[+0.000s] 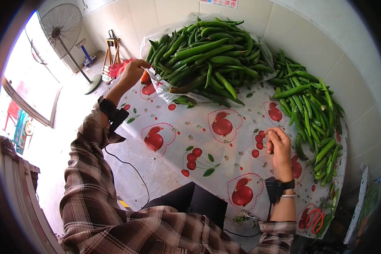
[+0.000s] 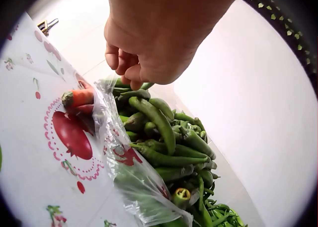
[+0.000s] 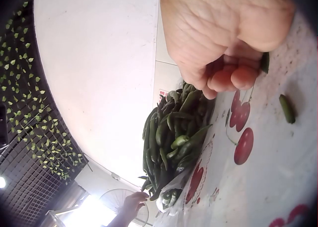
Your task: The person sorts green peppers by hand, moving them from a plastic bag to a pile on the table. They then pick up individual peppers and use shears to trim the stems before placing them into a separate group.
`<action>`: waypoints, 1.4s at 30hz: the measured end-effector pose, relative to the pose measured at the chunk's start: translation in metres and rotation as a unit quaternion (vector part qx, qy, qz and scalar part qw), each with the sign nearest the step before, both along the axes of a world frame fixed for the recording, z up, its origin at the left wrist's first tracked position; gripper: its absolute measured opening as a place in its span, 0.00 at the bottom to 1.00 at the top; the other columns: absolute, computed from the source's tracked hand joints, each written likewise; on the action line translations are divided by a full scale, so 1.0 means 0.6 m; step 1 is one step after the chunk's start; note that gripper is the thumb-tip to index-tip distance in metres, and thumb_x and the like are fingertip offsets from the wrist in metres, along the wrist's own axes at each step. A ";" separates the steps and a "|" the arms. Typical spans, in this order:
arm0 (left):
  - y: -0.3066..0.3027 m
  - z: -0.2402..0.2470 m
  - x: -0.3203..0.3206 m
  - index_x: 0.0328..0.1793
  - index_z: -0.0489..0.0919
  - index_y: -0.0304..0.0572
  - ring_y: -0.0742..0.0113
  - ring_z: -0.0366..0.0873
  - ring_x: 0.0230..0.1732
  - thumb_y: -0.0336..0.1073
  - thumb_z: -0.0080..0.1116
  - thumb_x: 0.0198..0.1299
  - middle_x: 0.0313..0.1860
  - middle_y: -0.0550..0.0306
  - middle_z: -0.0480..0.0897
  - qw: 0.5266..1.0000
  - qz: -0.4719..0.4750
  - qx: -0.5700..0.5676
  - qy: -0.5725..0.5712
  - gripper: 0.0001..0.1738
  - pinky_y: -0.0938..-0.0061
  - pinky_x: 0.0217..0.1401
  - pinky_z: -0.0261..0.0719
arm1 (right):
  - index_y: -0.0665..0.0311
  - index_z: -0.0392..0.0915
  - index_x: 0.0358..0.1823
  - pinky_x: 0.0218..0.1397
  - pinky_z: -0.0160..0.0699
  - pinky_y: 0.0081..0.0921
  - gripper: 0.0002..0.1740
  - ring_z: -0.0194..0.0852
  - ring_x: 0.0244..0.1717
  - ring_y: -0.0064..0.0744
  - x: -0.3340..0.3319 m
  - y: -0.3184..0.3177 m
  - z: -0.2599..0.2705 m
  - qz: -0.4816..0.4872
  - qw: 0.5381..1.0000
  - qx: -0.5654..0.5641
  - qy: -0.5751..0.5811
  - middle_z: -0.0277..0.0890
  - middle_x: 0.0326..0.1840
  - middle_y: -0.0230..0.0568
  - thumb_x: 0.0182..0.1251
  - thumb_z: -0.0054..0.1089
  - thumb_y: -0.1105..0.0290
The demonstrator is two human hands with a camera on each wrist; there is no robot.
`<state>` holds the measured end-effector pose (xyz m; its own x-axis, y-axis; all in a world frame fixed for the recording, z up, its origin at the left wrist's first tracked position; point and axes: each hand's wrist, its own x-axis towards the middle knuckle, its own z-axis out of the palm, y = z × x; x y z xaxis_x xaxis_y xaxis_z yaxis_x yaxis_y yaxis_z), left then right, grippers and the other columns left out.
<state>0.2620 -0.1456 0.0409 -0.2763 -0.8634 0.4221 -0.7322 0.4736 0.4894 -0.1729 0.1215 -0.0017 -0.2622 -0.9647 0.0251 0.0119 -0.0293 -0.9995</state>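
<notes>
A large heap of green chili peppers (image 1: 216, 55) fills a clear plastic bag (image 1: 161, 86) at the back of the table. My left hand (image 1: 134, 73) is at the bag's left edge, its bent fingertips (image 2: 135, 84) right at the peppers and the plastic; I cannot tell whether they pinch anything. Just below that hand, an orange-red pepper (image 2: 82, 98) lies beside the bag. My right hand (image 1: 278, 144) hovers over the tablecloth with loosely curled fingers and nothing visible in them. Under it in the right wrist view lies a short green piece of stem (image 3: 287, 109).
A second pile of green peppers (image 1: 311, 110) runs along the table's right side. Red-handled scissors (image 1: 315, 220) lie at the near right corner of the fruit-patterned tablecloth (image 1: 190, 127). Beyond the left edge stands a floor fan (image 1: 61, 31). A tiled wall (image 1: 300, 29) rises behind.
</notes>
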 end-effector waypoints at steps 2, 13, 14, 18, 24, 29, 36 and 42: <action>0.007 -0.003 -0.003 0.43 0.81 0.36 0.61 0.79 0.45 0.25 0.44 0.47 0.39 0.48 0.83 1.000 -0.026 -0.004 0.003 0.18 0.72 0.52 0.72 | 0.66 0.75 0.33 0.16 0.56 0.11 0.09 0.55 0.15 0.10 0.000 0.000 -0.001 0.000 1.000 0.000 0.000 0.62 0.18 0.24 0.66 0.50 0.68; 0.028 0.016 -0.027 0.53 0.76 0.38 0.70 0.74 0.36 0.22 0.45 0.49 0.42 0.54 0.80 0.980 -0.055 0.189 0.015 0.23 0.76 0.40 0.74 | 0.65 0.75 0.32 0.16 0.56 0.10 0.09 0.56 0.15 0.10 0.000 0.000 0.000 0.001 1.000 -0.001 -0.002 0.62 0.17 0.24 0.66 0.51 0.68; 0.030 0.016 -0.027 0.52 0.76 0.38 0.70 0.75 0.35 0.22 0.46 0.49 0.41 0.54 0.80 0.980 -0.068 0.189 0.010 0.22 0.76 0.39 0.74 | 0.65 0.75 0.32 0.16 0.56 0.10 0.09 0.56 0.15 0.10 0.000 0.000 0.000 0.002 1.000 -0.001 -0.002 0.62 0.17 0.24 0.66 0.51 0.68; 0.023 0.006 -0.024 0.52 0.76 0.41 0.68 0.76 0.29 0.21 0.46 0.46 0.33 0.54 0.80 0.988 -0.119 0.093 -0.032 0.24 0.74 0.32 0.73 | 0.65 0.75 0.32 0.16 0.56 0.10 0.09 0.56 0.15 0.10 -0.001 0.000 -0.001 0.001 1.000 0.000 -0.002 0.62 0.17 0.24 0.67 0.50 0.68; 0.029 0.016 -0.015 0.42 0.80 0.39 0.58 0.77 0.39 0.24 0.52 0.45 0.37 0.50 0.79 0.988 -0.082 0.057 -0.118 0.16 0.71 0.44 0.74 | 0.65 0.75 0.32 0.16 0.56 0.11 0.09 0.56 0.15 0.10 0.000 0.000 0.000 0.000 1.000 0.003 -0.004 0.62 0.17 0.24 0.67 0.50 0.68; 0.028 0.029 0.001 0.27 0.82 0.39 0.58 0.76 0.40 0.26 0.55 0.44 0.35 0.52 0.77 0.976 -0.143 0.022 -0.162 0.05 0.70 0.42 0.73 | 0.66 0.75 0.32 0.17 0.56 0.11 0.09 0.56 0.15 0.11 -0.001 0.000 -0.001 0.001 1.000 0.001 0.003 0.62 0.17 0.24 0.67 0.50 0.68; 0.041 0.039 -0.003 0.26 0.81 0.39 0.57 0.77 0.34 0.26 0.53 0.44 0.35 0.55 0.75 0.982 -0.112 0.036 -0.148 0.05 0.68 0.39 0.73 | 0.65 0.75 0.33 0.16 0.55 0.11 0.09 0.56 0.15 0.10 -0.003 0.000 -0.002 0.005 1.000 0.003 0.004 0.62 0.18 0.24 0.67 0.50 0.68; 0.072 0.045 -0.030 0.29 0.80 0.36 0.64 0.76 0.35 0.22 0.50 0.45 0.32 0.55 0.76 0.975 -0.131 0.069 -0.163 0.08 0.73 0.38 0.72 | 0.64 0.75 0.33 0.16 0.55 0.11 0.09 0.55 0.15 0.10 -0.004 -0.001 -0.004 0.009 1.000 0.000 0.010 0.61 0.19 0.23 0.67 0.50 0.68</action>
<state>0.2440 -0.1025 0.0677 -0.5945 -0.7882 0.1592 -0.7228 0.6106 0.3235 -0.1755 0.1211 -0.0043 -0.2448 -0.9691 0.0295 -0.0068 -0.0288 -0.9996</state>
